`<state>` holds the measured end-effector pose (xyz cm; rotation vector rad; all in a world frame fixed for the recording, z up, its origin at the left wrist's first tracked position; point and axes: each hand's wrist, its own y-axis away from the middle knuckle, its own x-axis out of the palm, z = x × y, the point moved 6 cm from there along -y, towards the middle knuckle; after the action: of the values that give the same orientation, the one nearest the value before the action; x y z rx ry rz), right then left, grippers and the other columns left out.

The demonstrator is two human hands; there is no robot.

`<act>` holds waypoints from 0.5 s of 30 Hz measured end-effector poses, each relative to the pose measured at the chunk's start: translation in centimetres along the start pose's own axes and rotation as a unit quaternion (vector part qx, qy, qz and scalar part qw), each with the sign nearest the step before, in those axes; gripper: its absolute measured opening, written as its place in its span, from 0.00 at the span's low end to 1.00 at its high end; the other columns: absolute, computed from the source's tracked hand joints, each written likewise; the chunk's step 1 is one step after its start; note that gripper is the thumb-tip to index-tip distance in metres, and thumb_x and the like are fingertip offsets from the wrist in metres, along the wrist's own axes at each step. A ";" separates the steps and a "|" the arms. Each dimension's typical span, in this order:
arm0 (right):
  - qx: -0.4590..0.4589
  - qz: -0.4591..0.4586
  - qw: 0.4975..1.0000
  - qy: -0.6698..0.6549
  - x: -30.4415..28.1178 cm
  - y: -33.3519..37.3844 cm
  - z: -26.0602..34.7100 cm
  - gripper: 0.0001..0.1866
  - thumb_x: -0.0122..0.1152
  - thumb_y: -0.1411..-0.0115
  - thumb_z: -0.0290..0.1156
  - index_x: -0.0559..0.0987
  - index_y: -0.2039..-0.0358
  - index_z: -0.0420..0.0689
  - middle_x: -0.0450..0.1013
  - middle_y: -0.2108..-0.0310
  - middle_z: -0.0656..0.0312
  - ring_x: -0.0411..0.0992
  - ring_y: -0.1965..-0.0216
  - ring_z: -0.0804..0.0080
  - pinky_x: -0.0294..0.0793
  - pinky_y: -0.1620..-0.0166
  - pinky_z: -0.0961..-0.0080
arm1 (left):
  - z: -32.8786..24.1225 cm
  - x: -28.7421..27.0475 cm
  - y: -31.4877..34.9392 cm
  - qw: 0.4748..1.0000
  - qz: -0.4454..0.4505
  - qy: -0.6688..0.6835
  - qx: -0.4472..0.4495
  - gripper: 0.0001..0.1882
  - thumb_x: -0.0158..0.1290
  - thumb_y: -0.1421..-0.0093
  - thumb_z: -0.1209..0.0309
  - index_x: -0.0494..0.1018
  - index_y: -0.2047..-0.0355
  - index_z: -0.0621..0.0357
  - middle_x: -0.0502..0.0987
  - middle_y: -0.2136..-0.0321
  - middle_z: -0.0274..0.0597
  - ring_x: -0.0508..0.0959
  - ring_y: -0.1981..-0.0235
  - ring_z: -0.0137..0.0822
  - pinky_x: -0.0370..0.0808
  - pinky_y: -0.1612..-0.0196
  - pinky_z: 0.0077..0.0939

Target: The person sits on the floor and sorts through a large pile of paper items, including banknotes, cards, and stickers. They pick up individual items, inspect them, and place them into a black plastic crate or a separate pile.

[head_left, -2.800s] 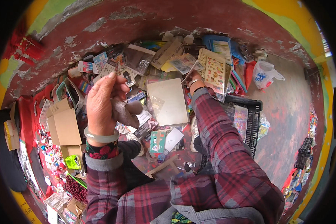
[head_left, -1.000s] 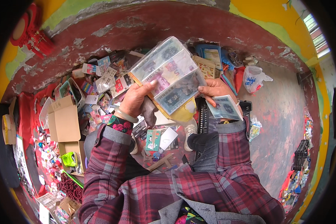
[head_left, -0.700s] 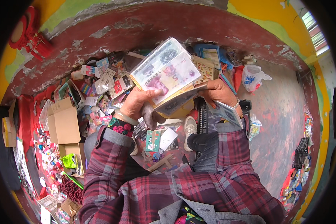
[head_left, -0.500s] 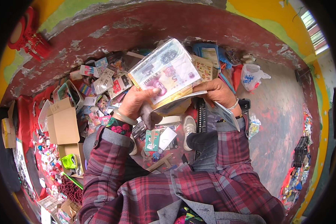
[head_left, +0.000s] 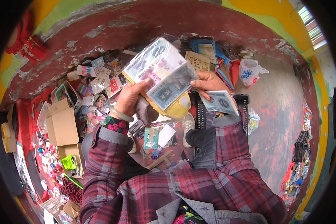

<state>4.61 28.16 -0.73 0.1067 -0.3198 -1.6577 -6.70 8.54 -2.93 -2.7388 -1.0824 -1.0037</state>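
My left hand [head_left: 132,99] holds up a clear plastic sleeve album of banknotes [head_left: 158,72] with a yellow backing, together with a grey cloth [head_left: 145,110] bunched under the palm. My right hand [head_left: 208,82] grips the album's right edge with its fingertips, and a loose bluish banknote [head_left: 221,102] lies against that hand near the wrist. Both forearms wear red plaid sleeves. A pale bangle circles my left wrist. The album hides part of the goods on the ground behind it.
Many packets, cards and booklets [head_left: 100,80] lie spread on the ground ahead. Open cardboard boxes [head_left: 62,125] stand at the left. A black plastic crate [head_left: 203,115] and a white plastic bag [head_left: 250,71] are at the right. My white shoe [head_left: 187,125] is below the album.
Earlier my left hand held only the grey cloth while the right reached into the goods. Now both hands hold the banknote album raised, its pages flipped, and a loose banknote is back at my right wrist.
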 end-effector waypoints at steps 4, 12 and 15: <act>0.003 -0.013 0.994 -0.106 0.7 -0.2 -1.0 0.10 0.55 0.43 0.30 0.74 0.67 0.34 0.66 0.85 0.70 0.55 0.91 0.89 0.50 0.86 0.91 | 0.5 -0.7 -0.4 0.998 -0.053 -0.018 -0.027 0.19 0.52 0.41 0.64 0.68 0.54 0.64 0.75 0.61 0.42 0.76 0.63 0.32 0.73 0.58 0.24; -0.088 -0.070 0.956 -0.270 1.2 1.2 -1.1 0.10 0.49 0.42 0.21 0.73 0.64 0.27 0.68 0.73 0.56 0.60 0.84 0.82 0.55 0.80 0.92 | 0.5 -0.1 -0.2 0.999 -0.006 -0.016 -0.038 0.18 0.53 0.44 0.71 0.68 0.54 0.66 0.75 0.60 0.43 0.76 0.61 0.33 0.71 0.55 0.25; -0.148 -0.067 0.959 -0.231 0.7 1.0 -1.2 0.10 0.50 0.41 0.24 0.72 0.64 0.29 0.67 0.75 0.58 0.59 0.86 0.83 0.53 0.82 0.92 | 0.5 0.0 -0.3 0.999 -0.001 -0.009 -0.030 0.18 0.53 0.44 0.73 0.68 0.54 0.66 0.75 0.60 0.44 0.76 0.62 0.34 0.72 0.55 0.25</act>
<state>5.82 27.22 -1.49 -0.5013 -0.4174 -1.8367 -6.62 8.93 -3.38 -2.8006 -1.0753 -1.0297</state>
